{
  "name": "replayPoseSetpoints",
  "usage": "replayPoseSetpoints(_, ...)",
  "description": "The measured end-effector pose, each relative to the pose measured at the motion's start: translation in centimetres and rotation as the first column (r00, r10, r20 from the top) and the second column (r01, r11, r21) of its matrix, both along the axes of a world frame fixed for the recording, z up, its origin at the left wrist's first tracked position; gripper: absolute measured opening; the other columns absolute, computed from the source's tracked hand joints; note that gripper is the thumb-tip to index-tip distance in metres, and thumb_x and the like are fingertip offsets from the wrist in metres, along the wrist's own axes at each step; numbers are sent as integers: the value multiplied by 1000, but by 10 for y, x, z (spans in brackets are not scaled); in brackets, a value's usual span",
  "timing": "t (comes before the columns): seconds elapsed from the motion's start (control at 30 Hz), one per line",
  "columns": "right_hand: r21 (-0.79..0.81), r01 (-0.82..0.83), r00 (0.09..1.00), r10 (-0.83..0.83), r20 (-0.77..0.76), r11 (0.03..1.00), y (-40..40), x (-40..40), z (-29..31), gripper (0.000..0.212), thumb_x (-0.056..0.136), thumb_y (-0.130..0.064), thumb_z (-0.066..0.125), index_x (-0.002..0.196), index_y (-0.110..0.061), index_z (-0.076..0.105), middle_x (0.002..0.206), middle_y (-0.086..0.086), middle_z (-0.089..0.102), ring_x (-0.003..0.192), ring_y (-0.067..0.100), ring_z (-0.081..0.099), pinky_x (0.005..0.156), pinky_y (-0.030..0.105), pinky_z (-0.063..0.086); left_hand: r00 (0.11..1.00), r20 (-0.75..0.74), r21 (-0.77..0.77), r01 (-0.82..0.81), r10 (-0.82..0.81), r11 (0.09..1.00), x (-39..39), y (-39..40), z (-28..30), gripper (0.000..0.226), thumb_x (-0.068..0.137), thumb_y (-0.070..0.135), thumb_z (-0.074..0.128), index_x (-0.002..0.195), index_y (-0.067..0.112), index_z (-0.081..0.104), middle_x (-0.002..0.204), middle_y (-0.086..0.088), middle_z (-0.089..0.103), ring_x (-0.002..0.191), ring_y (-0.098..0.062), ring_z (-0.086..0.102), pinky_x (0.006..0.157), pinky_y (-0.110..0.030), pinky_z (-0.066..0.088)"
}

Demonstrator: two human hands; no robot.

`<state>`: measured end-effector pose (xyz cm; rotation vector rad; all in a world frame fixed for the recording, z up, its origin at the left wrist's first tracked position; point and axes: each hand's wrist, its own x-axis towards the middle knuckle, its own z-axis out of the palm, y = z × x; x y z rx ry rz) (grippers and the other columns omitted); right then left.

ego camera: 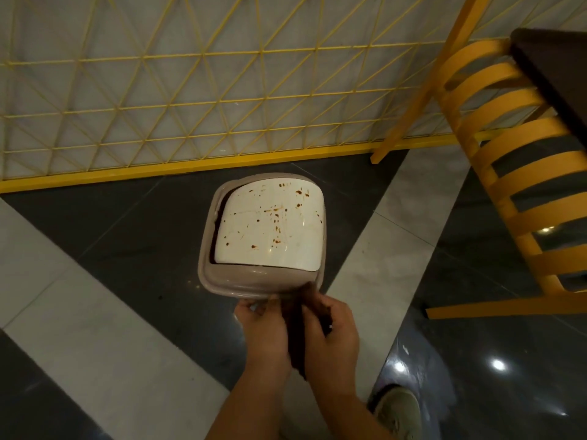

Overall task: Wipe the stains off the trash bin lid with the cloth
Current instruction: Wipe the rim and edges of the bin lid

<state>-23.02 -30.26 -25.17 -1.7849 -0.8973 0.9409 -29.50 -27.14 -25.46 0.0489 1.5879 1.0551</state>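
Note:
A trash bin with a beige rim [222, 282] stands on the floor in the middle of the head view. Its white swing lid [270, 223] is speckled with brown stains, thickest toward the far right corner. Just in front of the bin's near edge, both hands meet on a dark brown cloth [298, 325] that hangs between them. My left hand [262, 328] pinches the cloth's left side and touches the bin's near rim. My right hand [333, 328] grips the cloth's right side. The cloth's top corner lies against the rim, off the white lid.
A yellow wire-grid partition [190, 106] with a yellow base bar runs behind the bin. A yellow slatted chair [521, 185] stands at the right beside a dark table [559, 74]. The floor is glossy dark and light tile. A shoe [397, 411] shows at the bottom.

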Motion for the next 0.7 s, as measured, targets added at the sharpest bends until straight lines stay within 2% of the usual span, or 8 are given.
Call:
replayPoseSetpoints(0.1,83,-19,1000,17,26,996,5,-10,0,29,83,-2,69,91,-30,67,93,-12,65,91,5,62,78,14,50,999,-13,7,32,-32,999,0,1,1,38,91,4,54,119,23,37,110,-15,60,102,-33,62,93,-52,51)
replayPoseSetpoints(0.23,119,27,1000,-25,-18,992,7,-7,-2,32,82,3,67,93,-27,66,94,-11,65,91,8,63,79,17,51,999,-7,10,50,-50,999,1,1,-2,40,88,6,56,115,28,38,114,-14,60,103,-32,62,93,-51,51)
replayPoseSetpoints(0.37,97,60,993,-50,-109,993,6,1,-8,37,82,9,61,95,-27,61,91,-8,67,86,7,64,74,17,53,1000,22,60,6,-8,998,4,1,0,41,92,3,54,122,24,37,114,-9,60,105,-27,62,95,-47,51)
replayPoseSetpoints(0.47,109,-2,999,8,-47,994,9,6,-14,36,83,9,59,94,-25,61,91,-3,66,87,11,64,75,22,54,999,43,82,-14,11,997,3,3,-1,44,93,1,53,128,22,36,114,-9,61,105,-26,63,94,-45,52)
replayPoseSetpoints(0.57,83,7,1000,-6,-16,996,6,10,-23,35,83,8,58,97,-24,63,93,-3,66,88,13,63,79,31,55,998,53,88,-27,22,996,3,2,-1,47,92,-2,52,130,21,36,114,-11,62,105,-28,64,96,-46,51)
replayPoseSetpoints(0.7,79,27,1000,-26,-18,997,9,14,-24,35,85,6,58,95,-27,64,91,-7,67,88,12,64,79,27,55,998,65,112,-30,23,993,3,2,1,44,94,1,51,131,19,36,113,-10,63,104,-28,65,95,-45,51)
